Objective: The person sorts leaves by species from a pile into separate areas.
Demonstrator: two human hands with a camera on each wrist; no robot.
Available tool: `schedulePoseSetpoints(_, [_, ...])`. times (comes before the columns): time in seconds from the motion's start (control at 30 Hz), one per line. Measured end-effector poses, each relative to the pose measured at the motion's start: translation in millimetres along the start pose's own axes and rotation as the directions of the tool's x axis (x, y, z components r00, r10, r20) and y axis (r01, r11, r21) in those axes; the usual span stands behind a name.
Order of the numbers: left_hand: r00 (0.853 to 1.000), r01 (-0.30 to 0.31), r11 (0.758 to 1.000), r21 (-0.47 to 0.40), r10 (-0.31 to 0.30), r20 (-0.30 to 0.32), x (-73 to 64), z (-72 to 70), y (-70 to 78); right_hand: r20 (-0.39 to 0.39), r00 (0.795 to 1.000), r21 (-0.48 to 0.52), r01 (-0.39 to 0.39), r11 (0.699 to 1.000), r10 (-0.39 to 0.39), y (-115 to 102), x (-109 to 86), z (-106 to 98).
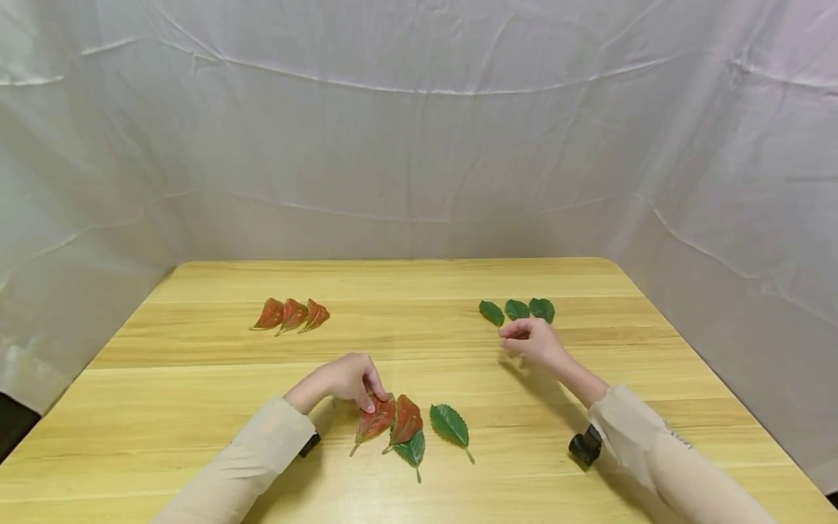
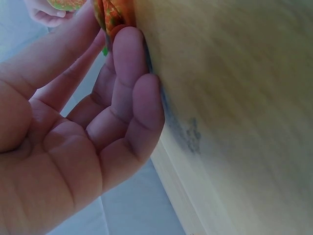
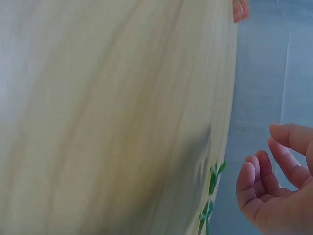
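Five red leaves [image 1: 407, 421], five green leaves [image 1: 449, 423], one wooden table [image 1: 419, 356]

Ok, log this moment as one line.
left hand: pinches leftmost front red leaf | right hand: empty, near three back green leaves | back left: three red leaves

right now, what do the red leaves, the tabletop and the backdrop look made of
Red leaves: possibly dried leaf or printed fabric, mostly matte; mottled, veined surfaces fit either.
Tabletop: wood or wood-look laminate, smooth with a slight sheen; streaky grain shows.
Backdrop: thin cloth or plastic sheeting, soft sheen; long creases and wrinkles.
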State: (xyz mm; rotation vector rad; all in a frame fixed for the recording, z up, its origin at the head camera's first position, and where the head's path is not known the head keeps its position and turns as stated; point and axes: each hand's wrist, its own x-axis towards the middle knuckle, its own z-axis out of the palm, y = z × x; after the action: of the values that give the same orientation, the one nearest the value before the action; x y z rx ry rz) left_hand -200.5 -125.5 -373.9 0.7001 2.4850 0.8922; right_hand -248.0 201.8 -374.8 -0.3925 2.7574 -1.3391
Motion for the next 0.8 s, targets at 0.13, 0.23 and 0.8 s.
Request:
schedulePoseSetpoints(0.13, [1.0,0.0,1.0,0.003,0.0,0.001,-0.5,-0.1,0.3,0.03,0.999,0.007,0.027,1.0,-0.027,-4.9,-3.4,7.7])
schedulePoseSetpoints(0.23, [1.0,0.0,1.0,0.006,0.0,0.001,-0.7,-0.1,0.6,0.059,0.997,0.018,0.055,0.998,-0.056,-8.4,-5.9,13.7])
schedulePoseSetpoints(0.8, [1.0,0.0,1.0,0.015,0.0,-0.006,-0.3,0.4,0.1,0.219,0.959,0.036,0.179,0.983,-0.182,-26.2,-20.1,41.6])
